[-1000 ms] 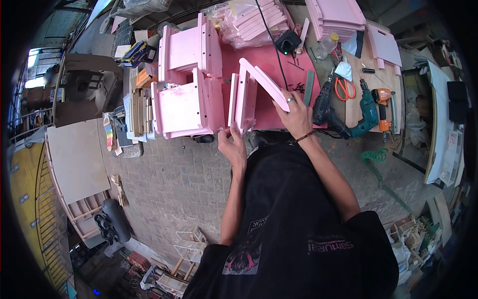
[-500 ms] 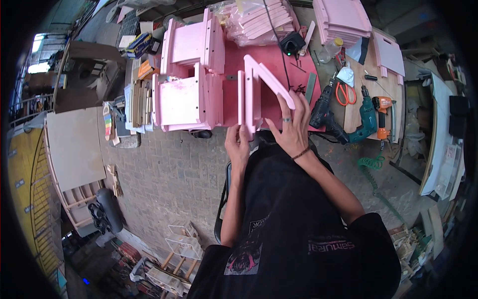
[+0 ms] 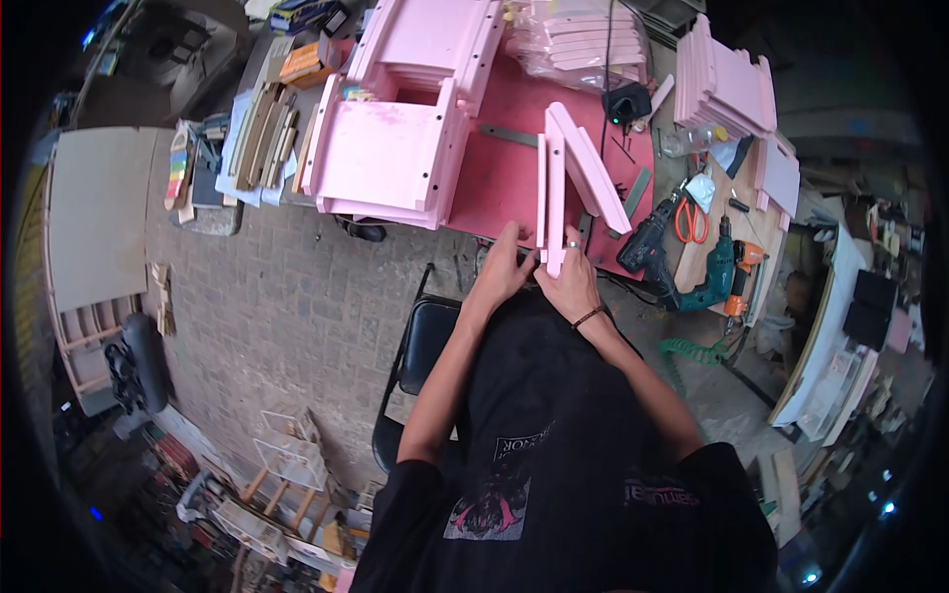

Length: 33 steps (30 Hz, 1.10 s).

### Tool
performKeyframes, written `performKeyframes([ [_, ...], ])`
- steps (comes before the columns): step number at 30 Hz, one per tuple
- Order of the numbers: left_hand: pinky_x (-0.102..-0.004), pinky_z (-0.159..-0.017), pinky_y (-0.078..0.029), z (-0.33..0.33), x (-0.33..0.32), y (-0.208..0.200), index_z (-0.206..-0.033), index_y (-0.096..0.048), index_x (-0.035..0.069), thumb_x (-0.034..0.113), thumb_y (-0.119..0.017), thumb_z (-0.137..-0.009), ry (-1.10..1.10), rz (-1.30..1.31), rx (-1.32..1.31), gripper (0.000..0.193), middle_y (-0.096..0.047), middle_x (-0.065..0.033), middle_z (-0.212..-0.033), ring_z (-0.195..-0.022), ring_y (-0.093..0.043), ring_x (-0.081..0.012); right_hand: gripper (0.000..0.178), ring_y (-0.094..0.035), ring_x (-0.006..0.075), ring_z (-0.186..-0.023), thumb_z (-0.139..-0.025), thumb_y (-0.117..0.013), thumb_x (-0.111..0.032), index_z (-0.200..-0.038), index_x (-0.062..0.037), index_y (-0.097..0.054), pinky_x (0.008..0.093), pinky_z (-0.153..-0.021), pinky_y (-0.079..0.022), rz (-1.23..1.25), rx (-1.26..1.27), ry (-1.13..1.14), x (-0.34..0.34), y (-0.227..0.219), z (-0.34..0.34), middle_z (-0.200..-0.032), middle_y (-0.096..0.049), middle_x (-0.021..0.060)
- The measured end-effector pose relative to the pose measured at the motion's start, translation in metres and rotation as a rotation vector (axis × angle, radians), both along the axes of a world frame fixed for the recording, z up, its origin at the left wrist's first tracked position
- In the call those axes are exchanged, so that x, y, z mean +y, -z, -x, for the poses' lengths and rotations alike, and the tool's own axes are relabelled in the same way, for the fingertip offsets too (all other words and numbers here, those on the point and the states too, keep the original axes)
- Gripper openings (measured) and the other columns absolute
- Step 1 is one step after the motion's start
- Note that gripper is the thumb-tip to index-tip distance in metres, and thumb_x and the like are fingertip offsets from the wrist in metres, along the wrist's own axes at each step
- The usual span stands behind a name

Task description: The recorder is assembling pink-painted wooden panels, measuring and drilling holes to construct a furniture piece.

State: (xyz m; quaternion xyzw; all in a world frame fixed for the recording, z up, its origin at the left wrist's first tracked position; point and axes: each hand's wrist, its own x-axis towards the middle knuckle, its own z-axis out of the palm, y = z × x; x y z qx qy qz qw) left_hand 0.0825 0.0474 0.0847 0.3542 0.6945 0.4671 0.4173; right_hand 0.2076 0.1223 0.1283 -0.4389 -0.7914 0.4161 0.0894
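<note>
Both hands, the left hand (image 3: 502,272) and the right hand (image 3: 568,282), close their fingers on the near end of the pink painted wooden frame piece (image 3: 573,183), standing on the red counter (image 3: 494,178) right of the pink wooden cabinet (image 3: 386,158). It looks stiff, fairly light; best held at the edges.

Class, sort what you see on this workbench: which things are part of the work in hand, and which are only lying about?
In hand: left hand and right hand, both on the upright pink boards.

Lying about: pink box frame, orange scissors, green drill, black drill, stack of pink panels.
</note>
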Motion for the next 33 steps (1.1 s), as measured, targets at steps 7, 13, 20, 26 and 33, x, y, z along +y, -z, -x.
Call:
performKeyframes([
  [7,-0.0382,-0.096,-0.046,0.012,0.039,0.068,-0.13,-0.048,-0.002,0.029,-0.056,-0.093,-0.081,0.001,-0.475,0.049,-0.056,-0.0183,-0.124,-0.119,-0.053,-0.0284,0.046,-0.063,0.0408,-0.084,-0.076,-0.063,-0.01,-0.115,-0.0031,-0.04,0.0487,-0.072,-0.049,-0.061,-0.084,0.068,0.007,-0.017,0.002,-0.088,-0.064,0.0227],
  [13,-0.0367,-0.105,-0.036,0.032,0.076,0.074,-0.136,-0.042,-0.006,0.057,-0.036,-0.097,0.051,0.312,-0.741,0.074,-0.049,-0.0206,-0.134,-0.124,-0.048,-0.0266,0.05,-0.064,0.0349,-0.09,-0.077,-0.064,-0.01,-0.119,-0.0016,-0.039,0.0422,-0.077,-0.049,-0.04,-0.038,0.045,0.01,-0.018,0.002,-0.097,-0.063,0.0217],
  [20,-0.036,-0.098,-0.039,0.022,0.077,0.056,-0.128,-0.05,-0.008,0.063,-0.035,-0.094,-0.031,0.128,-0.644,0.081,-0.056,-0.0211,-0.122,-0.114,-0.052,-0.0256,0.059,-0.06,0.0459,-0.087,-0.079,-0.073,-0.021,-0.121,0.0013,-0.038,0.0498,-0.076,-0.046,-0.064,0.073,0.174,-0.003,-0.024,0.025,-0.094,-0.06,0.0277],
  [26,-0.0359,-0.092,-0.044,0.025,0.075,0.081,-0.12,-0.056,-0.01,0.061,-0.036,-0.095,-0.046,0.166,-0.467,0.078,-0.063,-0.0226,-0.108,-0.103,-0.058,-0.0259,0.054,-0.058,0.0455,-0.092,-0.077,-0.069,-0.011,-0.12,0.0026,-0.038,0.0502,-0.078,-0.045,-0.266,0.031,0.171,-0.006,-0.014,0.027,-0.099,-0.057,0.0277],
  [33,-0.0361,-0.09,-0.045,0.036,0.076,0.076,-0.114,-0.059,-0.011,0.061,-0.038,-0.094,-0.044,0.197,-0.319,0.078,-0.066,-0.0185,-0.103,-0.098,-0.061,-0.0257,0.053,-0.058,0.0441,-0.09,-0.076,-0.067,-0.009,-0.12,0.0022,-0.04,0.0496,-0.077,-0.046,-0.199,-0.06,0.258,-0.005,-0.016,0.023,-0.095,-0.057,0.026],
])
